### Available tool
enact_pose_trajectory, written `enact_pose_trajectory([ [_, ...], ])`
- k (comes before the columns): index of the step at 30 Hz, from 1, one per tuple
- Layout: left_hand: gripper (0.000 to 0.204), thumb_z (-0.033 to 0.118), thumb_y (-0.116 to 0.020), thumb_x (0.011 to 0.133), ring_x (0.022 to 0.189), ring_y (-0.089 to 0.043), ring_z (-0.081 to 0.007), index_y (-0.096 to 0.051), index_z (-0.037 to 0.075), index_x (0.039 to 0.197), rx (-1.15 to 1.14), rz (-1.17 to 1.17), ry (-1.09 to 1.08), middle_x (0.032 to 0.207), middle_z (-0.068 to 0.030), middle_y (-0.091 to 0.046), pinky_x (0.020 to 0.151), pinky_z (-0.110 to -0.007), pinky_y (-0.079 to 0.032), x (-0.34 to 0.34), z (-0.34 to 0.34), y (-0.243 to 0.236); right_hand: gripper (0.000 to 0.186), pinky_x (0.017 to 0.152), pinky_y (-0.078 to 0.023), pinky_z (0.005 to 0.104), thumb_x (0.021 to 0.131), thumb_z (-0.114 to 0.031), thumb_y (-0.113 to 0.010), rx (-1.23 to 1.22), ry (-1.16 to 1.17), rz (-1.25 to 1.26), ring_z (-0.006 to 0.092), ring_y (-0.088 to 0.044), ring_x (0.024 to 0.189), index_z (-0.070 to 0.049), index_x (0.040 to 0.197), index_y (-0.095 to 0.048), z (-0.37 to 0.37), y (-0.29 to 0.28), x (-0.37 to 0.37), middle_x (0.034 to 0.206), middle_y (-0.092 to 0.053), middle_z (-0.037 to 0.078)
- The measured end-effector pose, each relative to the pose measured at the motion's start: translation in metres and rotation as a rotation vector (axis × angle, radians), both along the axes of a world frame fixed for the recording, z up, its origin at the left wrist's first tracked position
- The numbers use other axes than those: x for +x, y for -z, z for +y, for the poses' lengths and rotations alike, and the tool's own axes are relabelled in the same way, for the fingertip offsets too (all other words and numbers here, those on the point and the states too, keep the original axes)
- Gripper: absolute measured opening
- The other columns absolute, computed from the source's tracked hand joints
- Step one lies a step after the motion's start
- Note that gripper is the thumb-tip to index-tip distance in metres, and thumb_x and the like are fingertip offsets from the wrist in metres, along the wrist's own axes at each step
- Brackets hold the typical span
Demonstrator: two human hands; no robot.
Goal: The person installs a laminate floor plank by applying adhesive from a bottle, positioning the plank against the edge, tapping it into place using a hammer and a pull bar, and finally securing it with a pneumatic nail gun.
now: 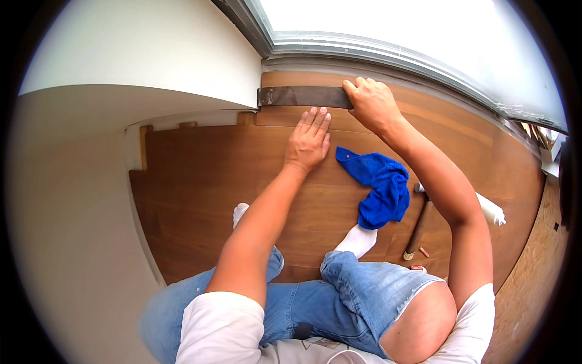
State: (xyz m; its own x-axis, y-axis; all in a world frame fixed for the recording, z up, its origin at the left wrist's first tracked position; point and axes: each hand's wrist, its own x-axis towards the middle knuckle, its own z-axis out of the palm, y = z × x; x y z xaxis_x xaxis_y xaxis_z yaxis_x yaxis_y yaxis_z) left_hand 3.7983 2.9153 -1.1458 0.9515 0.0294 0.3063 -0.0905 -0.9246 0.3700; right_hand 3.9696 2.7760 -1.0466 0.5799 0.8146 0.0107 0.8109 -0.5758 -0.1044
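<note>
My right hand (373, 104) is closed around the right end of a flat, dark metal pull bar (297, 96). The bar lies across the brown wood floorboards (291, 176), its left end against the edge of the white wall. Just below the bar, my left hand (308, 141) rests flat on the boards with fingers stretched out, the fingertips close to the bar's lower edge. To the right of my left hand lies a crumpled blue cloth (382, 188).
Small wooden spacers (245, 118) sit in the gap along the wall (176, 48). A window frame (388, 48) borders the floor's far side. Beside my right forearm are a hammer (418, 229), a white bottle (491, 210), a short reddish stick (424, 252) and a small red box (417, 268).
</note>
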Motion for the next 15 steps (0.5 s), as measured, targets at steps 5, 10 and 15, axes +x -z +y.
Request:
enact_pose_trajectory([
  [5,0.050,0.016,-0.064,0.090,0.141,-0.051,-0.0287,-0.062,0.006,0.139,-0.007,-0.006,-0.002,0.149,-0.0109,-0.057,0.121,-0.044,-0.038,-0.001,-0.002,-0.002,0.015,0.078,-0.058,0.0460,0.089,-0.010,-0.061,-0.083,-0.008,0.064,0.0343,-0.072,0.092,-0.004,0.101,-0.067,0.003,-0.012,0.004,0.095,-0.071,0.018],
  [10,0.051,0.016,-0.064,0.089,0.140,-0.052,-0.0290,-0.062,0.006,0.139,0.005,0.014,-0.001,0.149,-0.0112,-0.057,0.120,-0.044,-0.038,-0.003,0.003,-0.001,0.016,0.077,-0.059,0.0459,0.089,-0.010,-0.060,-0.122,-0.005,0.102,0.0349,-0.072,0.089,-0.002,0.101,-0.067,0.013,-0.018,0.001,0.093,-0.071,0.018],
  [15,0.052,0.015,-0.063,0.089,0.140,-0.052,-0.0287,-0.061,0.006,0.140,0.010,0.026,-0.010,0.149,-0.0111,-0.057,0.120,-0.044,-0.039,-0.010,0.011,-0.005,0.017,0.073,-0.060,0.0454,0.087,-0.010,-0.063,-0.127,-0.043,0.107,0.0339,-0.072,0.087,-0.002,0.102,-0.066,0.021,-0.014,-0.001,0.090,-0.070,0.017],
])
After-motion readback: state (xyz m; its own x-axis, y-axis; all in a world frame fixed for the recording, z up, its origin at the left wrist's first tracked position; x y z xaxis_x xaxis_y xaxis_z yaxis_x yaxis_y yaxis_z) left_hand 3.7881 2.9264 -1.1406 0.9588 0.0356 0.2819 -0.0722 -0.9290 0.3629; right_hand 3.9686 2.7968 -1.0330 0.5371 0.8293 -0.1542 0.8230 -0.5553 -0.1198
